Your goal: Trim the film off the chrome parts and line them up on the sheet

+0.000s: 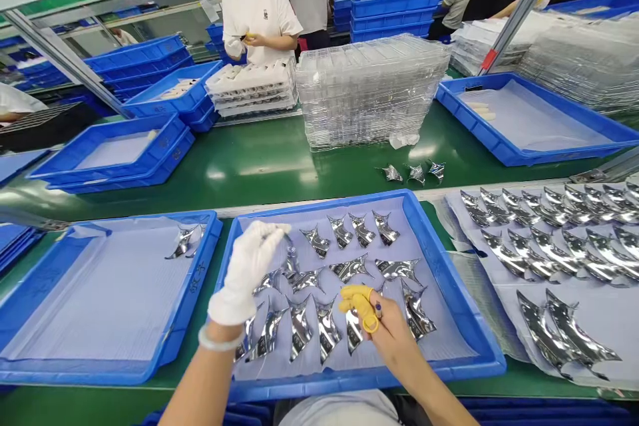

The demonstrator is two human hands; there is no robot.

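My left hand (pixel 252 263), in a white glove, pinches a small curved chrome piece (pixel 291 254) above the blue tray (pixel 409 203) in front of me. My right hand (pixel 382 323) has yellow finger cots and is curled over the same tray. A thin pen-like stick (pixel 378 309) with a blue end pokes out of its grip; the rest is hidden. Rows of shiny chrome pieces (pixel 327 329) lie on the tray's white liner, some partly covered by my hands.
At left, another blue tray (pixel 212 233) holds chrome pieces (pixel 182 241). More lie in rows on a white sheet (pixel 492 319) at right. Several small ones (pixel 416 174) sit on the green table (pixel 249 176), before stacked clear plastic trays (pixel 369 96). A person (pixel 264 20) works opposite.
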